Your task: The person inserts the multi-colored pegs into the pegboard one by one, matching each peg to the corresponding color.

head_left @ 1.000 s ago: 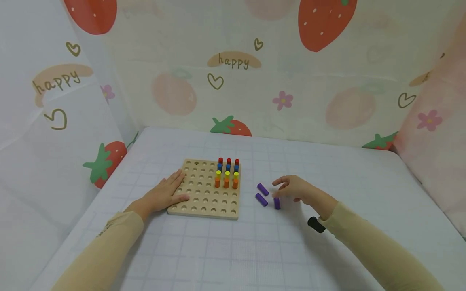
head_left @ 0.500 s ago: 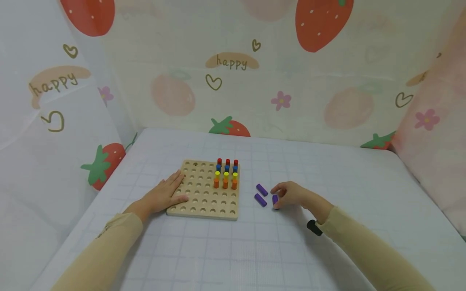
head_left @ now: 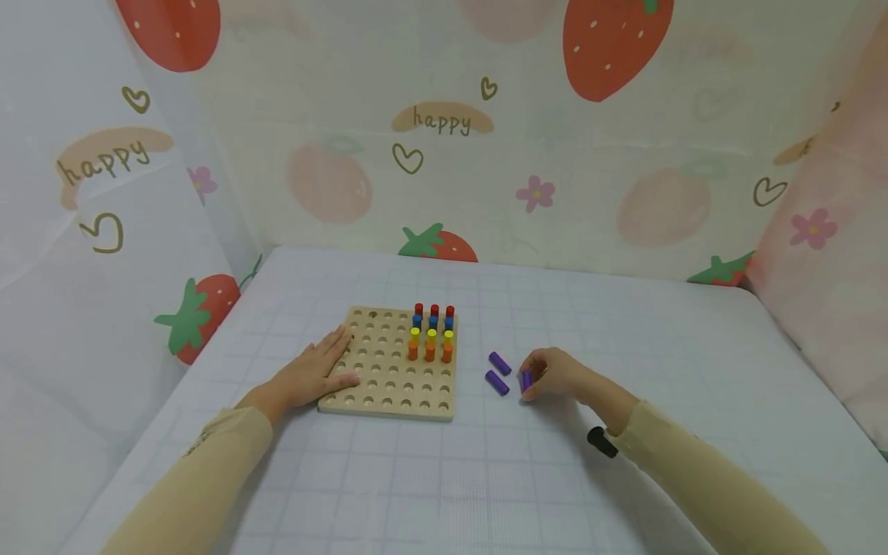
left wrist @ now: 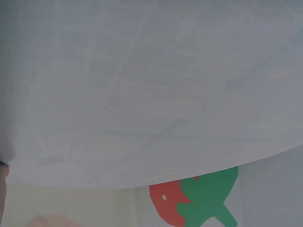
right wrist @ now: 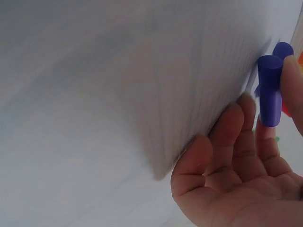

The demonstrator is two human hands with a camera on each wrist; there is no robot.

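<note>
In the head view, a square wooden pegboard (head_left: 385,414) lies left of the middle. Three-peg rows of red (head_left: 434,310), blue (head_left: 433,323), yellow (head_left: 432,336) and orange pegs (head_left: 430,352) stand in its right-hand holes. My left hand (head_left: 305,376) rests on the board's left edge, fingers extended. Right of the board, my right hand (head_left: 558,375) pinches a purple peg (head_left: 526,380) between thumb and index finger. The right wrist view shows that purple peg (right wrist: 270,94) against the thumb, the other fingers loosely bent. Two more purple pegs, one farther (head_left: 499,363) and one nearer (head_left: 496,382), lie between board and hand.
A white gridded cloth (head_left: 416,486) covers the table. Printed curtains with strawberries surround it at the back (head_left: 590,216) and sides. A black object (head_left: 602,442) sticks out at the right sleeve's cuff. In the left wrist view only cloth, curtain and a sliver of skin appear.
My right hand has come down and nearer over the closest purple peg and taken it between thumb and index finger; the peg now stands more upright. My left hand has stayed on the board.
</note>
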